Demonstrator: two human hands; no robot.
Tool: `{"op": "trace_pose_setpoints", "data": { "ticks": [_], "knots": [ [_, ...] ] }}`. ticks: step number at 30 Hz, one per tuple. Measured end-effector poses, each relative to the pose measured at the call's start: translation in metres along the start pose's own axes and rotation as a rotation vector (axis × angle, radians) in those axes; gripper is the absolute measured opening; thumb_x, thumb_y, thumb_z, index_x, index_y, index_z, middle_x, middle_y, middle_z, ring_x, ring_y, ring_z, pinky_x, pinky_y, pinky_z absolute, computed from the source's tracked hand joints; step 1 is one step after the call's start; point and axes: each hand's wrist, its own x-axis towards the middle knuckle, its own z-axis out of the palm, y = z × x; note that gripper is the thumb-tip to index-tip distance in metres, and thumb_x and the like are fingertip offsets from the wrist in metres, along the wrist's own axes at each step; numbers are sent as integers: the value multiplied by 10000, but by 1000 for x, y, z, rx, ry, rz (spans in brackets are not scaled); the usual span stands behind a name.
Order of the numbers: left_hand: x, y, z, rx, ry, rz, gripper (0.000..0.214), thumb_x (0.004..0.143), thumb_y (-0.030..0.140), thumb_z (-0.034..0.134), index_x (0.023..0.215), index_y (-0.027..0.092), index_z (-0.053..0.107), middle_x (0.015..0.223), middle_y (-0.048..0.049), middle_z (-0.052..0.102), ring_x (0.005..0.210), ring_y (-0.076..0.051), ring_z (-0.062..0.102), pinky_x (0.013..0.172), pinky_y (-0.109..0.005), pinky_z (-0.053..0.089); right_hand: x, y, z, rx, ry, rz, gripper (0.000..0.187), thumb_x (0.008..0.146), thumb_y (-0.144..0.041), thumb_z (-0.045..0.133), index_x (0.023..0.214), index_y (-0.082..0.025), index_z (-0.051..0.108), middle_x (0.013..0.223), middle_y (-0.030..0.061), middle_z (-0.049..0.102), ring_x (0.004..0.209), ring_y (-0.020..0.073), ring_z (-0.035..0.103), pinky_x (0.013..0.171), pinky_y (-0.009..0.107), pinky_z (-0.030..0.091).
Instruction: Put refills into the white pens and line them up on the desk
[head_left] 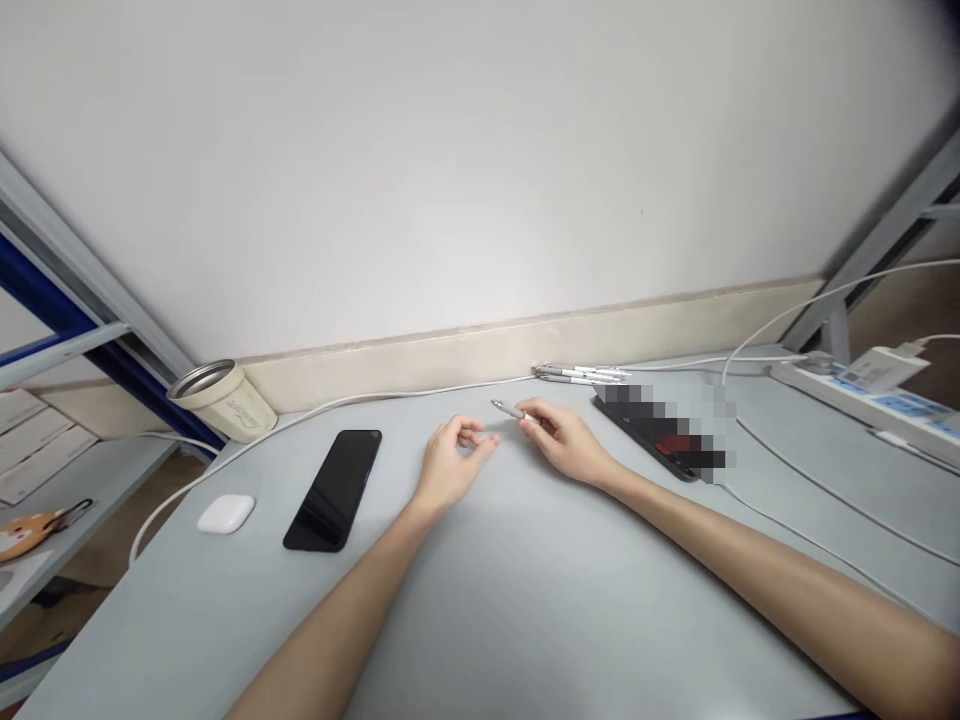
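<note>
My right hand (562, 440) is closed around a slim silver-white pen (508, 408), whose end points left toward my other hand. Just left of it, my left hand (451, 462) is held above the grey table with its fingers loosely curled and apart; nothing shows between them. Against the wall behind lies a small bundle of similar pens (581, 374). Part of the held pen is hidden by my right fingers.
A black phone (334, 490), a white earbud case (226, 513) and a cream cup (225, 400) stand on the left of the table (510, 620). To the right are a partly blurred dark phone (637, 430), white cables and a power strip (862, 395).
</note>
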Motion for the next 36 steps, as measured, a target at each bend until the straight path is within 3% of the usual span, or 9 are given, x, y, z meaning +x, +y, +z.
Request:
{"op": "trace_pose_setpoints", "data": {
  "ticks": [5, 11, 14, 18, 20, 23, 26, 31, 36],
  "knots": [
    [1, -1, -2, 49, -36, -20, 432, 886, 513, 413, 657, 186, 579, 618, 14, 582, 636, -127, 534, 662, -249, 412, -2, -4, 5, -214, -129, -167, 248, 936, -306, 432, 1082, -206, 605, 1003, 72, 661, 839, 173, 602, 751, 281, 450],
    [0, -3, -1, 149, -26, 58, 158, 851, 330, 524, 888, 223, 635, 881, 0, 667, 816, -144, 564, 768, -269, 423, -3, -2, 6, -299, -151, -168, 239, 939, -302, 439, 1054, -198, 621, 946, 70, 670, 822, 177, 614, 726, 279, 454],
    [-1, -4, 1, 138, -3, 69, 199, 806, 310, 587, 992, 247, 621, 962, 3, 669, 862, -149, 565, 812, -278, 430, -4, -1, 7, -314, -143, -151, 228, 937, -300, 446, 1019, -186, 625, 932, 73, 669, 795, 173, 612, 706, 275, 451],
    [-1, -3, 2, 147, -29, -24, 300, 870, 456, 476, 826, 211, 644, 792, -16, 671, 786, -168, 580, 752, -295, 448, -4, -1, 7, -316, -154, -153, 233, 939, -311, 444, 1016, -190, 628, 932, 72, 664, 787, 167, 608, 698, 270, 447],
    [0, -3, 2, 168, -60, -5, 348, 899, 442, 420, 765, 209, 642, 722, -14, 656, 768, -171, 583, 742, -296, 447, -4, -2, 7, -317, -163, -164, 249, 945, -321, 432, 1021, -191, 631, 928, 75, 660, 783, 166, 604, 691, 266, 443],
    [-1, -3, 1, 169, -44, 79, 203, 871, 345, 491, 904, 231, 654, 845, -7, 673, 818, -162, 577, 785, -289, 445, -3, -3, 5, -320, -177, -179, 280, 956, -332, 408, 1021, -184, 637, 905, 76, 654, 764, 163, 597, 676, 263, 434],
    [-2, -2, 1, 150, -10, 81, 199, 829, 343, 558, 974, 241, 649, 955, -7, 677, 854, -162, 569, 806, -285, 446, -4, -3, 5, -329, -184, -191, 306, 961, -354, 394, 1036, -191, 642, 890, 74, 648, 756, 160, 595, 671, 259, 425],
    [-2, 0, 1, 207, -89, 34, 338, 885, 438, 440, 755, 211, 654, 686, -7, 656, 732, -168, 577, 711, -288, 432, -5, -4, 7, -410, -136, -203, 317, 951, -400, 407, 1026, -223, 660, 868, 74, 649, 779, 177, 585, 696, 273, 403],
    [-2, 0, -1, 185, -104, 57, 249, 881, 362, 455, 821, 207, 641, 690, 7, 645, 673, -141, 578, 669, -262, 421, -4, -5, 5, -377, -179, -155, 323, 954, -404, 390, 945, -226, 659, 848, 57, 666, 726, 160, 579, 653, 250, 370]
  ]
}}
